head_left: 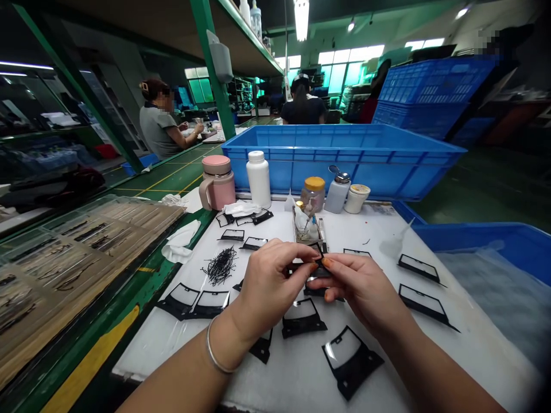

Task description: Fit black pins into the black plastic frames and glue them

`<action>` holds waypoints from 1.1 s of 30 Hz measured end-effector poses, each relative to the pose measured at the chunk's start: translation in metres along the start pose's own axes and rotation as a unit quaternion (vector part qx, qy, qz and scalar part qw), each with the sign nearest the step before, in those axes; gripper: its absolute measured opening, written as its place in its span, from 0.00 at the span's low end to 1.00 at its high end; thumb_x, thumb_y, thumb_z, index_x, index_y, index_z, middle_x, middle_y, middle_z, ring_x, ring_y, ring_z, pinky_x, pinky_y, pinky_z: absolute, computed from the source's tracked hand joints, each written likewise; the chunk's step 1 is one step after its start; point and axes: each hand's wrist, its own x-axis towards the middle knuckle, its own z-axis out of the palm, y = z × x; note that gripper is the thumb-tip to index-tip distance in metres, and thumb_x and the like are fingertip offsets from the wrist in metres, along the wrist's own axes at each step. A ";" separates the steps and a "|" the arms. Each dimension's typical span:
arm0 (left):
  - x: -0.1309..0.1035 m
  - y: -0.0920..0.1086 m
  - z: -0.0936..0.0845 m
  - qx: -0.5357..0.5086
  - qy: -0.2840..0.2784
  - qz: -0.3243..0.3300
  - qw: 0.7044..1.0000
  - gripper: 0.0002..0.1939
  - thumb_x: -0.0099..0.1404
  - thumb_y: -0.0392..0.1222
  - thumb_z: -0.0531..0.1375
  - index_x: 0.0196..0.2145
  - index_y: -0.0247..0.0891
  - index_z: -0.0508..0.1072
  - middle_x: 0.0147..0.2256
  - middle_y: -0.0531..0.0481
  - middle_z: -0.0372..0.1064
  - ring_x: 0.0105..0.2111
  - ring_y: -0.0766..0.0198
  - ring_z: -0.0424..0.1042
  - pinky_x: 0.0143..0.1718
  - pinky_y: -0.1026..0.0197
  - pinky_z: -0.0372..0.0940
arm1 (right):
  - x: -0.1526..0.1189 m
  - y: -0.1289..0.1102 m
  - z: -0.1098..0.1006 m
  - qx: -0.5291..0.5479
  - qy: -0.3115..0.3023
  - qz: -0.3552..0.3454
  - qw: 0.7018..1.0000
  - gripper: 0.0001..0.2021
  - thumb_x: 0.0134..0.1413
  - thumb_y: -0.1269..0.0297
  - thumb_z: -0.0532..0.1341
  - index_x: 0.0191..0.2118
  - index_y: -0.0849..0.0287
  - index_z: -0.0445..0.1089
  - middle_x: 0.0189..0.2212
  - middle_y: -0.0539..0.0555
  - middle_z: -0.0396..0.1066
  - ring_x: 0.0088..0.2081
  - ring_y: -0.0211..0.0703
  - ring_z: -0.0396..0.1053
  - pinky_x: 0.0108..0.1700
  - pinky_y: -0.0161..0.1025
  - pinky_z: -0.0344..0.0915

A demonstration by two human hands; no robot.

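My left hand [275, 281] and my right hand [359, 284] meet above the white work surface [293, 373], both pinching one small black-framed part [317, 269] between thumb and fingers. The fingers cover most of that part. Similar black frames with clear windows lie around them: one [303, 318] just below my hands, one [353, 361] nearer to me, and a pair [193, 301] at the left. Left of my left hand is a pile of thin black strips [220, 265]. A small tray [307, 229] with little bottles stands just beyond my fingers.
A pink mug [217, 183], a white bottle [258, 180], a yellow-lidded jar [314, 194] and a pump bottle [338, 192] line the back edge. Behind them stands a large blue crate [344, 163]. A divided tray [99, 246] lies at left. Two people sit farther off.
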 end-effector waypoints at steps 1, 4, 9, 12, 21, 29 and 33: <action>0.000 0.000 0.001 0.011 -0.004 0.006 1.000 0.06 0.62 0.34 0.62 0.38 0.41 0.76 0.33 0.55 0.76 0.34 0.67 0.72 0.37 0.62 0.66 | 0.000 0.000 0.000 0.001 0.001 0.002 1.000 0.11 0.56 0.59 0.64 0.39 0.60 0.79 0.37 0.57 0.77 0.33 0.42 0.77 0.24 0.25 0.68; -0.001 -0.004 0.002 0.034 -0.009 0.036 0.999 0.05 0.63 0.33 0.62 0.36 0.40 0.76 0.33 0.55 0.77 0.32 0.67 0.71 0.38 0.61 0.64 | 0.001 0.000 0.002 0.004 0.005 0.006 1.000 0.10 0.56 0.61 0.64 0.40 0.60 0.79 0.36 0.58 0.78 0.33 0.42 0.77 0.24 0.25 0.69; 0.001 -0.008 0.002 0.061 -0.022 0.057 0.996 0.05 0.64 0.33 0.61 0.35 0.40 0.76 0.33 0.53 0.77 0.34 0.65 0.70 0.38 0.59 0.63 | 0.001 -0.002 0.006 0.007 0.006 0.005 1.000 0.10 0.56 0.63 0.63 0.40 0.61 0.79 0.38 0.59 0.78 0.33 0.43 0.78 0.24 0.25 0.69; 0.003 -0.007 0.001 0.077 -0.021 0.046 0.996 0.04 0.65 0.34 0.60 0.34 0.40 0.76 0.33 0.51 0.74 0.34 0.63 0.67 0.38 0.59 0.62 | 0.001 -0.003 0.007 0.007 0.017 0.008 1.000 0.10 0.55 0.63 0.64 0.39 0.62 0.79 0.39 0.60 0.78 0.34 0.43 0.78 0.24 0.25 0.69; 0.003 -0.006 0.003 0.105 -0.011 0.026 0.994 0.04 0.64 0.35 0.61 0.35 0.41 0.77 0.32 0.50 0.66 0.35 0.62 0.63 0.38 0.59 0.59 | -0.001 -0.002 0.008 0.025 0.017 0.007 1.000 0.09 0.54 0.64 0.64 0.38 0.62 0.78 0.40 0.60 0.77 0.35 0.45 0.78 0.24 0.26 0.70; 0.003 -0.005 0.002 0.117 -0.022 0.008 0.993 0.05 0.65 0.36 0.60 0.36 0.40 0.77 0.32 0.50 0.66 0.35 0.62 0.63 0.38 0.58 0.59 | -0.002 -0.002 0.009 0.021 0.012 -0.003 1.000 0.09 0.55 0.64 0.63 0.38 0.62 0.78 0.39 0.59 0.77 0.35 0.44 0.78 0.24 0.26 0.70; 0.003 -0.004 0.003 0.119 -0.027 0.006 0.992 0.04 0.65 0.36 0.60 0.36 0.39 0.76 0.32 0.50 0.66 0.35 0.62 0.64 0.38 0.58 0.58 | -0.002 -0.002 0.009 0.004 0.006 -0.012 1.000 0.10 0.56 0.63 0.63 0.38 0.62 0.78 0.39 0.59 0.77 0.36 0.43 0.78 0.25 0.25 0.70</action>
